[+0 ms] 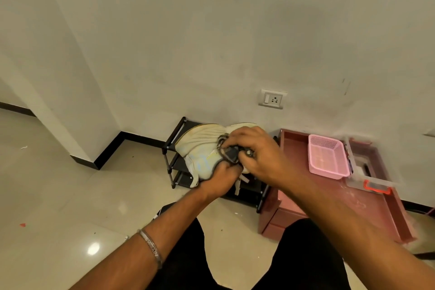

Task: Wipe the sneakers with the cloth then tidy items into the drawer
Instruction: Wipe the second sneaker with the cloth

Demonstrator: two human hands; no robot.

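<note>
both hands on one sneaker (200, 146), held above the shoe rack (174, 160).
left hand (220, 178) grips it from below; right hand (254, 150) clenches dark cloth (229, 154) against it. no readable branding. drawer (294, 146) open at right.

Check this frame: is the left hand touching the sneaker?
Touching. The head view shows the left hand gripping the pale sneaker from below, fingers curled around its edge.

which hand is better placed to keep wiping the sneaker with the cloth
Right, probably. The right hand already grips the dark cloth against the sneaker, while the left hand holds the sneaker from below to steady it.
</note>
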